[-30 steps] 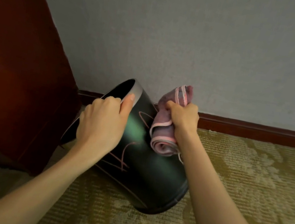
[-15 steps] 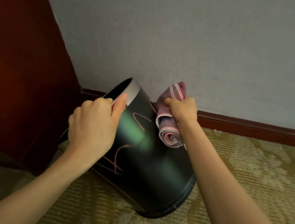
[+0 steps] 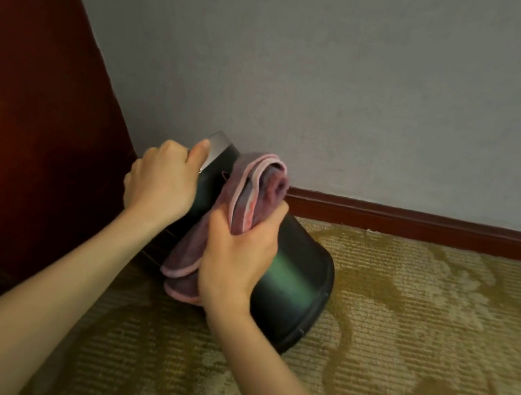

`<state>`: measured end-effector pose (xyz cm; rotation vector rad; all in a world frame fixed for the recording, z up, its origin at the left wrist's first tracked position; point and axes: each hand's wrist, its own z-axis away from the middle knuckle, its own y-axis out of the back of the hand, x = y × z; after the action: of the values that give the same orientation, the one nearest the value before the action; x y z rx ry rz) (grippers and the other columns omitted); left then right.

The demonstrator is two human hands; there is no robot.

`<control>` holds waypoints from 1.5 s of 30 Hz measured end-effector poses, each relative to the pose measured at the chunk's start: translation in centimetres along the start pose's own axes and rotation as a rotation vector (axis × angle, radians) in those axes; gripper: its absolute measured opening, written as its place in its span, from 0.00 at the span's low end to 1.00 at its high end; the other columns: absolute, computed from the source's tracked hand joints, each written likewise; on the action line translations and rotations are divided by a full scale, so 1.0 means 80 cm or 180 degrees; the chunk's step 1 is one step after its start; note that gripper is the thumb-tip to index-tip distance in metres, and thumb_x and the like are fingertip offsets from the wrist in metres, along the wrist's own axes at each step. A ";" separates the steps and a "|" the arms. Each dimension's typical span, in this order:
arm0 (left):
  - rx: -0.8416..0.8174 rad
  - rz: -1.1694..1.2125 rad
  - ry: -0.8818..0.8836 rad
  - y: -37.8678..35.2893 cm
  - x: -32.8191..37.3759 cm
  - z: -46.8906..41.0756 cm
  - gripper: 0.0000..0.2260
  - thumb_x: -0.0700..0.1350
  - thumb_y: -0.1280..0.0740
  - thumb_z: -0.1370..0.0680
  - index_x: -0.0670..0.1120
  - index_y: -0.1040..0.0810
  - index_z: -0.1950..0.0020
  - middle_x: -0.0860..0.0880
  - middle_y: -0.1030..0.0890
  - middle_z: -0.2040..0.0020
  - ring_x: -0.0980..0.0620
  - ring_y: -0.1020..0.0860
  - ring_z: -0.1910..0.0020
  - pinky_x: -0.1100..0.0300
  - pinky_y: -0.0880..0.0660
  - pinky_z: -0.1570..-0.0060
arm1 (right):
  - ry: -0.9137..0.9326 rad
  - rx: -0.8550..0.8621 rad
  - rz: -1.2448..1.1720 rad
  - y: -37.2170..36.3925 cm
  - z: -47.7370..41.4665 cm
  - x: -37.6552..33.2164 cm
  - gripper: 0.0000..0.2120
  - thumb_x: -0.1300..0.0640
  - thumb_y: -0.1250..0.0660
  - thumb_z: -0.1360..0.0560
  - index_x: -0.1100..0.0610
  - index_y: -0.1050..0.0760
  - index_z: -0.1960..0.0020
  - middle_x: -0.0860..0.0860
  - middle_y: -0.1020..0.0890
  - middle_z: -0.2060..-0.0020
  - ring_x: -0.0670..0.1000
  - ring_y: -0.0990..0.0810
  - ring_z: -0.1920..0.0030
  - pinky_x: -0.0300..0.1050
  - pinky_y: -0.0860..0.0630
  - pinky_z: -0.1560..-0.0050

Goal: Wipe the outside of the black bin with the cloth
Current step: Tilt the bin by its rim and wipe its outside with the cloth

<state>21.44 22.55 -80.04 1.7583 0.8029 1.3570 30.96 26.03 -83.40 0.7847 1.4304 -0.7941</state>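
The black bin [image 3: 294,273] is tipped over, its base toward me at the lower right and its silver rim at the upper left near the wall. My left hand [image 3: 160,183] grips that rim, thumb on the metal band. My right hand [image 3: 239,252] is closed on a folded pink cloth [image 3: 245,194] and presses it against the bin's side wall. The cloth drapes over the middle of the bin and hides the pink markings there. The bin's opening is hidden from me.
A dark red wooden cabinet side [image 3: 24,107] stands close on the left, touching or nearly touching the bin. A grey wall [image 3: 343,72] with a dark red skirting board [image 3: 421,225] runs behind. Patterned beige carpet [image 3: 400,344] spreads to the right and front.
My right hand has slid the cloth down the bin's side toward me, from the far upper edge to the middle. The bin has turned, so its opening faces away.
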 end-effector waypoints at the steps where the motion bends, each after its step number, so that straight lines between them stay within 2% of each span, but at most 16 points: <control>1: -0.0004 0.0026 0.0015 0.000 -0.001 -0.002 0.28 0.60 0.48 0.21 0.38 0.22 0.46 0.31 0.24 0.43 0.30 0.28 0.42 0.44 0.31 0.47 | 0.0001 -0.0018 0.0124 -0.002 -0.006 -0.002 0.18 0.56 0.30 0.32 0.42 0.38 0.54 0.45 0.24 0.58 0.49 0.23 0.57 0.45 0.27 0.53; 4: -0.0009 0.0061 0.0066 -0.001 -0.002 -0.002 0.28 0.60 0.49 0.20 0.38 0.22 0.45 0.32 0.24 0.43 0.31 0.27 0.43 0.44 0.31 0.47 | 0.0038 -0.0055 0.0457 0.000 -0.023 -0.012 0.18 0.54 0.30 0.31 0.44 0.40 0.53 0.45 0.25 0.60 0.52 0.23 0.55 0.44 0.32 0.56; 6: -0.0006 0.0063 0.0054 -0.002 0.000 0.000 0.27 0.59 0.49 0.20 0.38 0.22 0.47 0.32 0.23 0.44 0.31 0.27 0.44 0.45 0.31 0.48 | 0.0020 -0.0021 0.0669 0.003 -0.036 -0.019 0.17 0.52 0.31 0.31 0.46 0.40 0.53 0.52 0.21 0.54 0.58 0.21 0.49 0.45 0.32 0.55; 9: 0.0016 0.0075 -0.0071 -0.002 0.003 0.010 0.26 0.58 0.50 0.20 0.38 0.22 0.51 0.33 0.22 0.47 0.32 0.26 0.47 0.46 0.32 0.53 | -0.0208 0.0039 0.0894 0.008 -0.076 -0.027 0.14 0.51 0.31 0.30 0.54 0.32 0.50 0.58 0.20 0.47 0.62 0.22 0.46 0.50 0.28 0.49; 14: 0.0079 0.0132 -0.0361 -0.002 0.014 0.039 0.25 0.57 0.50 0.19 0.40 0.23 0.59 0.34 0.20 0.53 0.32 0.25 0.52 0.49 0.35 0.58 | -0.0697 -0.0341 0.1044 0.010 -0.160 -0.017 0.20 0.52 0.29 0.34 0.61 0.25 0.46 0.58 0.19 0.48 0.60 0.20 0.48 0.55 0.23 0.46; 16: 0.0104 0.0168 -0.0447 -0.002 0.017 0.043 0.25 0.57 0.50 0.19 0.42 0.26 0.63 0.35 0.20 0.56 0.33 0.24 0.54 0.49 0.34 0.59 | -0.0845 -0.0543 0.1119 0.009 -0.186 -0.014 0.24 0.53 0.28 0.33 0.63 0.26 0.40 0.59 0.20 0.44 0.59 0.20 0.44 0.51 0.23 0.44; 18: 0.0117 0.0191 -0.0527 -0.002 0.019 0.045 0.24 0.56 0.51 0.19 0.44 0.30 0.67 0.37 0.21 0.59 0.34 0.24 0.57 0.49 0.33 0.59 | -0.1067 -0.0781 0.1312 0.010 -0.204 -0.014 0.27 0.55 0.30 0.29 0.62 0.31 0.33 0.58 0.23 0.39 0.57 0.22 0.43 0.41 0.25 0.54; 20: 0.0168 0.0210 -0.0623 -0.003 0.017 0.048 0.24 0.56 0.51 0.19 0.44 0.31 0.68 0.39 0.21 0.61 0.35 0.24 0.59 0.49 0.33 0.61 | -0.1217 -0.1049 0.1467 0.009 -0.216 -0.015 0.30 0.55 0.31 0.27 0.61 0.35 0.29 0.58 0.25 0.36 0.56 0.22 0.45 0.38 0.29 0.67; 21: 0.0198 0.0208 -0.0667 -0.003 0.016 0.049 0.24 0.56 0.51 0.19 0.44 0.31 0.68 0.39 0.21 0.62 0.35 0.24 0.59 0.49 0.32 0.61 | -0.1245 -0.1123 0.1517 0.010 -0.219 -0.015 0.31 0.55 0.31 0.27 0.60 0.36 0.28 0.57 0.25 0.35 0.56 0.22 0.43 0.38 0.31 0.67; 24: 0.0267 0.0138 -0.0748 -0.006 0.018 0.048 0.24 0.56 0.51 0.19 0.43 0.30 0.66 0.38 0.21 0.61 0.34 0.23 0.59 0.48 0.32 0.60 | -0.1197 -0.1213 0.1502 0.010 -0.225 -0.008 0.29 0.55 0.34 0.24 0.57 0.39 0.26 0.54 0.31 0.29 0.53 0.28 0.33 0.40 0.31 0.48; 26: 0.0260 0.0074 -0.0785 -0.007 0.023 0.044 0.24 0.55 0.51 0.19 0.43 0.29 0.66 0.38 0.21 0.60 0.34 0.23 0.59 0.49 0.33 0.61 | -0.1125 -0.1072 0.1392 0.015 -0.223 -0.003 0.29 0.56 0.34 0.25 0.56 0.38 0.26 0.55 0.28 0.31 0.55 0.27 0.34 0.41 0.31 0.43; 30: 0.0223 -0.0121 -0.0826 -0.007 0.031 0.047 0.24 0.56 0.51 0.18 0.43 0.26 0.63 0.38 0.20 0.56 0.34 0.24 0.55 0.51 0.36 0.61 | -0.0984 -0.0384 0.1257 0.029 -0.205 0.005 0.23 0.53 0.32 0.28 0.62 0.28 0.36 0.60 0.22 0.41 0.60 0.22 0.43 0.47 0.28 0.50; 32: 0.0211 -0.0217 -0.0802 -0.007 0.033 0.048 0.24 0.56 0.51 0.18 0.43 0.23 0.59 0.37 0.20 0.53 0.33 0.24 0.53 0.51 0.37 0.60 | -0.0801 -0.0117 0.1095 0.036 -0.188 0.002 0.19 0.52 0.32 0.29 0.60 0.26 0.41 0.59 0.20 0.44 0.59 0.21 0.46 0.48 0.27 0.50; 36: -0.0027 -0.0182 -0.0499 -0.009 0.042 0.024 0.24 0.57 0.50 0.19 0.42 0.21 0.47 0.34 0.22 0.44 0.31 0.26 0.45 0.48 0.34 0.54 | -0.0200 0.0559 0.0617 0.036 -0.120 -0.020 0.13 0.53 0.33 0.29 0.56 0.32 0.49 0.57 0.20 0.50 0.58 0.23 0.51 0.44 0.35 0.55; 40: -0.0406 0.0053 -0.0130 -0.011 0.038 -0.005 0.25 0.60 0.48 0.21 0.41 0.22 0.44 0.35 0.23 0.41 0.32 0.26 0.41 0.46 0.31 0.45 | 0.0001 0.0494 0.0270 0.014 -0.044 -0.028 0.18 0.54 0.31 0.31 0.47 0.42 0.55 0.47 0.28 0.60 0.58 0.24 0.55 0.44 0.36 0.58; 45: -0.0613 0.0746 -0.0074 -0.001 0.033 -0.002 0.30 0.62 0.48 0.28 0.35 0.25 0.54 0.31 0.21 0.47 0.32 0.23 0.47 0.43 0.27 0.46 | 0.0019 0.0421 0.0495 0.006 -0.033 -0.027 0.18 0.53 0.32 0.30 0.50 0.43 0.54 0.49 0.29 0.61 0.60 0.24 0.54 0.42 0.44 0.62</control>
<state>21.92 24.82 -78.83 1.7517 0.4465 1.5090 30.00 28.55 -81.25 0.9879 1.3142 -0.7721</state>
